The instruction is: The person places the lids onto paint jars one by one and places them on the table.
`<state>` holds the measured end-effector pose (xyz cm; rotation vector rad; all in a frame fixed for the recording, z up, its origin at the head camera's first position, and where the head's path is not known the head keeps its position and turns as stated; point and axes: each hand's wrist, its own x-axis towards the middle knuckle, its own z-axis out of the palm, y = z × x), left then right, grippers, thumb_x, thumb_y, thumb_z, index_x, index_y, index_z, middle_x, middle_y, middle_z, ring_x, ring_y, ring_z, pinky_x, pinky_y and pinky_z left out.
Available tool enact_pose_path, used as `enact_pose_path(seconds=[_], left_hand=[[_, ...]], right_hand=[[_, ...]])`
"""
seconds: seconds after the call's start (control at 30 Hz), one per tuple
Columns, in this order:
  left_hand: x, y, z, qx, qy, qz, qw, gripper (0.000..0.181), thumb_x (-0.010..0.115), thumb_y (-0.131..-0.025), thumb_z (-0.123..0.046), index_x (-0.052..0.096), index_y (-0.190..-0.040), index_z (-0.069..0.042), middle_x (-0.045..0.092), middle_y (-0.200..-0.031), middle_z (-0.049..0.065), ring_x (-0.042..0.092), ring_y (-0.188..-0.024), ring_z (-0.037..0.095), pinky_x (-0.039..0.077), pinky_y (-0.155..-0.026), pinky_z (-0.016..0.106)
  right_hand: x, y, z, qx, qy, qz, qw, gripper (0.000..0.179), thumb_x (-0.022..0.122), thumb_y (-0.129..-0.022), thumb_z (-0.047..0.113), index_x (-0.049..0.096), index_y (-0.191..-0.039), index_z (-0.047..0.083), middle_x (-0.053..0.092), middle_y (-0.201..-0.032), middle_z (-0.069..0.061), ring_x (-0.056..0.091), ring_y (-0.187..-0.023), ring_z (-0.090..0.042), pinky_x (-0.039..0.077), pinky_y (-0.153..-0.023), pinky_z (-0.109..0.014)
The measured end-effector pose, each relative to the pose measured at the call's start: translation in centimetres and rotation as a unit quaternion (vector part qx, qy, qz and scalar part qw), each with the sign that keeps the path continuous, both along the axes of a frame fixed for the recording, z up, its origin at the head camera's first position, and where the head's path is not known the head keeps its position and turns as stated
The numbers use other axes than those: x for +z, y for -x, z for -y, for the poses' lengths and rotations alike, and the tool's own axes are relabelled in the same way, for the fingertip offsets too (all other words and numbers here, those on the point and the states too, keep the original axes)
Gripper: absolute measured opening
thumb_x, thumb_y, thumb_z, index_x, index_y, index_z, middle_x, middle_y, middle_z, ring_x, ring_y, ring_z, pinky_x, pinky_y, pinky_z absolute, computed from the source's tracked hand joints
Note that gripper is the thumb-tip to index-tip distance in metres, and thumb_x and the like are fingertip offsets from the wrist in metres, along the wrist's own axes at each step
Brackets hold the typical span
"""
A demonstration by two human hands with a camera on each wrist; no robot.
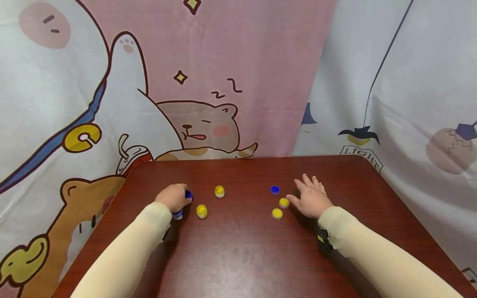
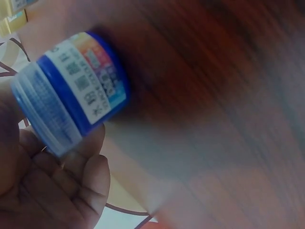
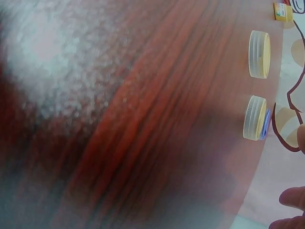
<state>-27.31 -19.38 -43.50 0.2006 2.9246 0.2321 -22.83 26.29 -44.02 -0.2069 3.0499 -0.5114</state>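
My left hand (image 1: pixel 173 198) is at the left of the table, thumb and fingers around a small blue paint jar (image 1: pixel 189 195) that they partly cover. A second blue paint jar (image 1: pixel 178 215) stands just below that hand. The left wrist view shows a labelled blue jar (image 2: pixel 81 86) with a clear ridged rim, its body overlapping the curled fingers (image 2: pixel 95 181). On the right, my right hand (image 1: pixel 311 200) is spread, palm down, with its thumb beside a yellow lid (image 1: pixel 284 203). Another yellow lid (image 1: pixel 277 213) and a blue lid (image 1: pixel 275 190) lie close by.
Two uncovered yellow paint jars (image 1: pixel 220 191) (image 1: pixel 202 211) stand right of my left hand. The dark red-brown table (image 1: pixel 242 248) ends at a cartoon-printed curtain (image 1: pixel 261 82) behind and on both sides.
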Motion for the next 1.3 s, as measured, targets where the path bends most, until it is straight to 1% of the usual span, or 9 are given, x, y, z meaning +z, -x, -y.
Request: enact_pose_path(seconds=[0.13, 0.23, 0.47, 0.63, 0.77, 0.9, 1.03, 1.17, 1.3], left_hand=[[0.1, 0.1, 0.0, -0.003, -0.003, -0.001, 1.0000, 0.047, 0.076, -0.097, -0.029, 0.065, -0.134, -0.003, 0.071, -0.126, 0.023, 0.070, -0.102, 0.034, 0.058, -0.095, 0.059], [0.2, 0.1, -0.1, 0.000, -0.004, 0.003, 1.0000, 0.046, 0.076, -0.097, -0.029, 0.065, -0.133, -0.003, 0.071, -0.125, 0.023, 0.070, -0.100, 0.033, 0.058, -0.094, 0.058], [0.6, -0.1, -0.3, 0.008, -0.003, 0.010, 0.9999, 0.047, 0.078, -0.096, -0.028, 0.066, -0.134, -0.004, 0.071, -0.125, 0.022, 0.069, -0.099, 0.032, 0.058, -0.094, 0.059], [0.8, -0.1, -0.4, 0.012, -0.004, 0.010, 0.9999, 0.047, 0.078, -0.095, -0.027, 0.066, -0.134, -0.004, 0.072, -0.124, 0.022, 0.069, -0.099, 0.032, 0.058, -0.093, 0.059], [0.8, 0.0, -0.6, 0.012, 0.000, 0.009, 0.9999, 0.047, 0.080, -0.094, -0.027, 0.067, -0.133, -0.004, 0.072, -0.122, 0.021, 0.068, -0.097, 0.032, 0.058, -0.093, 0.059], [0.7, 0.1, -0.8, 0.013, 0.005, 0.008, 0.9999, 0.049, 0.080, -0.094, -0.027, 0.066, -0.135, -0.004, 0.072, -0.124, 0.022, 0.068, -0.098, 0.032, 0.058, -0.094, 0.058], [0.7, 0.1, -0.9, 0.018, 0.002, 0.008, 0.9998, 0.049, 0.080, -0.093, -0.026, 0.067, -0.135, -0.004, 0.072, -0.125, 0.021, 0.068, -0.099, 0.032, 0.058, -0.094, 0.057], [0.6, 0.2, -0.8, 0.021, 0.000, 0.013, 0.9997, 0.048, 0.080, -0.093, -0.027, 0.067, -0.134, -0.005, 0.072, -0.123, 0.020, 0.068, -0.096, 0.031, 0.059, -0.092, 0.057], [0.5, 0.3, -0.7, 0.017, 0.003, 0.011, 0.9998, 0.047, 0.081, -0.093, -0.027, 0.068, -0.133, -0.005, 0.073, -0.121, 0.019, 0.068, -0.095, 0.031, 0.059, -0.093, 0.057]], right_hand=[[0.1, 0.1, 0.2, 0.003, -0.001, -0.005, 1.0000, 0.075, 0.061, -0.103, 0.046, 0.044, -0.156, -0.004, 0.024, -0.167, -0.035, 0.015, -0.154, -0.062, 0.014, -0.123, -0.073], [0.3, 0.2, 0.6, 0.007, -0.003, -0.012, 0.9999, 0.072, 0.062, -0.102, 0.045, 0.047, -0.153, -0.004, 0.032, -0.165, -0.034, 0.021, -0.154, -0.059, 0.018, -0.123, -0.072], [0.8, 0.9, 2.3, 0.026, -0.014, -0.020, 0.9994, 0.061, 0.067, -0.102, 0.038, 0.056, -0.148, -0.001, 0.055, -0.152, -0.026, 0.045, -0.146, -0.047, 0.034, -0.121, -0.062], [1.2, 2.2, 3.6, 0.050, -0.024, 0.007, 0.9984, 0.059, 0.070, -0.101, 0.035, 0.057, -0.148, 0.002, 0.059, -0.148, -0.023, 0.053, -0.139, -0.046, 0.041, -0.117, -0.060], [1.1, 3.5, 4.2, 0.061, -0.054, 0.035, 0.9961, 0.060, 0.072, -0.100, 0.036, 0.057, -0.149, 0.005, 0.060, -0.147, -0.022, 0.056, -0.137, -0.044, 0.045, -0.114, -0.058], [0.7, 4.7, 4.8, 0.069, -0.087, 0.041, 0.9930, 0.058, 0.074, -0.098, 0.036, 0.061, -0.146, 0.005, 0.065, -0.141, -0.020, 0.062, -0.130, -0.040, 0.050, -0.110, -0.055], [0.3, 5.4, 5.0, 0.070, -0.110, 0.042, 0.9906, 0.049, 0.075, -0.097, 0.033, 0.067, -0.137, 0.005, 0.070, -0.133, -0.017, 0.067, -0.121, -0.037, 0.054, -0.103, -0.055], [0.3, 5.6, 5.3, 0.074, -0.125, 0.036, 0.9888, 0.032, 0.076, -0.097, 0.027, 0.075, -0.122, 0.007, 0.075, -0.118, -0.014, 0.070, -0.108, -0.033, 0.057, -0.098, -0.055], [0.2, 5.8, 5.6, 0.076, -0.123, 0.029, 0.9890, 0.019, 0.076, -0.096, 0.025, 0.076, -0.107, 0.009, 0.074, -0.102, -0.010, 0.066, -0.092, -0.026, 0.059, -0.090, -0.051]])
